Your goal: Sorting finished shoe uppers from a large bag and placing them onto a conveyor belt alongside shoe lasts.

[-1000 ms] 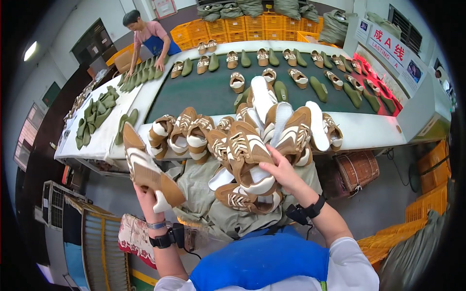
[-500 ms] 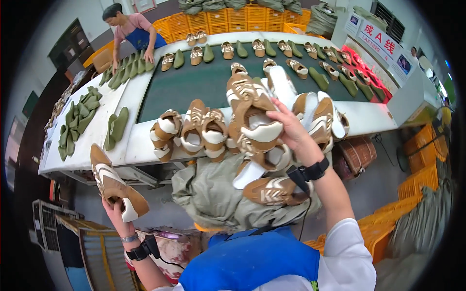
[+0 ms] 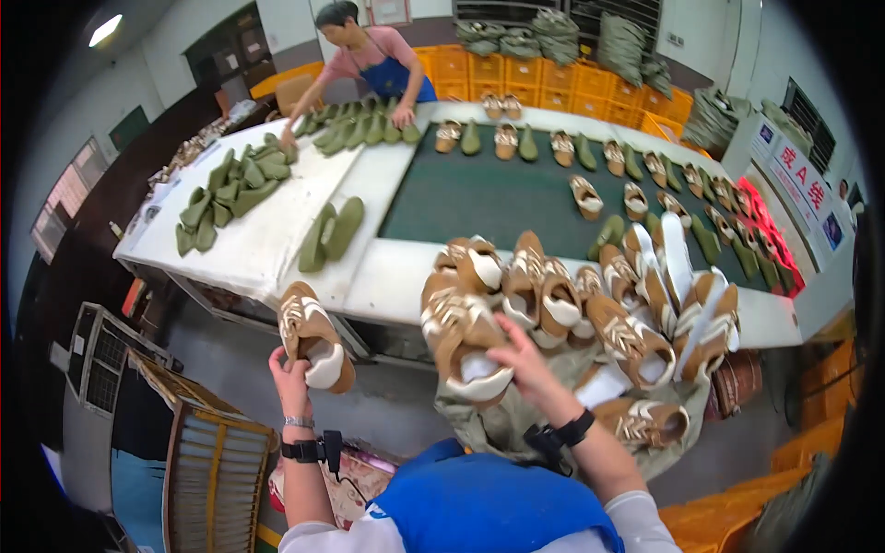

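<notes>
My left hand (image 3: 291, 380) is closed round the heel end of a brown sneaker (image 3: 304, 318) with white trim, held out in front of the table's near edge, toe pointing up. In my right hand (image 3: 527, 364) is a second brown-and-white sneaker (image 3: 449, 318), gripped by the side of its opening, its laces facing up. That one overlaps the left end of a crowded row of like sneakers (image 3: 524, 276) along the edge. White flat pieces shaped like insoles (image 3: 676, 253) stick up among the row's right-hand sneakers. A pair of green shoe lasts (image 3: 343, 229) stands to the left.
A green conveyor belt (image 3: 479, 198) carries sneakers and lasts. Across the left table a co-worker in a blue apron (image 3: 392, 78) handles green lasts (image 3: 369, 124). Another sneaker (image 3: 643, 422) lies on a grey-green sack (image 3: 479, 415). Orange crates (image 3: 516, 74) line the back.
The view has swung left. The sneaker in my left hand has turned so its opening shows. My right hand's sneaker has shifted from mid-row to the row's left end.
</notes>
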Demonstrator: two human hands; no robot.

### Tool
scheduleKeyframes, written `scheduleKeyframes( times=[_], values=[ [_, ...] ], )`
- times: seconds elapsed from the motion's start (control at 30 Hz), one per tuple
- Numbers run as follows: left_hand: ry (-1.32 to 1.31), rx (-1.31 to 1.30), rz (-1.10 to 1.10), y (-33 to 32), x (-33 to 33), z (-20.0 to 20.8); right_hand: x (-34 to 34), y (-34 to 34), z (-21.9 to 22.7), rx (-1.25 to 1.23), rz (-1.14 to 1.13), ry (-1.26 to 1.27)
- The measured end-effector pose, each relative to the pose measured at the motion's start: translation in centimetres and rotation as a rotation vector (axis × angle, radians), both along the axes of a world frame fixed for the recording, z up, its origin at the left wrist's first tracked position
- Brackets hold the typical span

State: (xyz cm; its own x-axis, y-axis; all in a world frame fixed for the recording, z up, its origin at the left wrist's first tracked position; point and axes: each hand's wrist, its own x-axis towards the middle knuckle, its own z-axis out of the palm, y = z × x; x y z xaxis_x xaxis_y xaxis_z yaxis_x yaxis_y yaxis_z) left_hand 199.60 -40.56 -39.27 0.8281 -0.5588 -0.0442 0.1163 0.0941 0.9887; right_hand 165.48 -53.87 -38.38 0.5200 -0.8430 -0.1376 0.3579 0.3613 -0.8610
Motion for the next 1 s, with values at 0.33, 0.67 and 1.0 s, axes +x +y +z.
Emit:
scheduleKeyframes(
  times=[0.33, 0.67, 1.0],
  values=[
    [-0.129, 0.037, -0.244, -13.1, 11.2, 0.3, 20.8, -7.8, -7.4, 0.05, -0.058, 0.055],
    [-0.056, 0.029, -0.636, -34.5, 24.5, -0.7, 25.2, -13.5, -12.8, -0.515, -0.229, 1.083],
    [-0.276, 0.155, -0.719, -53.6, 38.2, -3.2, 32.7, -18.9, -1.6, -0.659, 0.061, 1.127]
  ],
)
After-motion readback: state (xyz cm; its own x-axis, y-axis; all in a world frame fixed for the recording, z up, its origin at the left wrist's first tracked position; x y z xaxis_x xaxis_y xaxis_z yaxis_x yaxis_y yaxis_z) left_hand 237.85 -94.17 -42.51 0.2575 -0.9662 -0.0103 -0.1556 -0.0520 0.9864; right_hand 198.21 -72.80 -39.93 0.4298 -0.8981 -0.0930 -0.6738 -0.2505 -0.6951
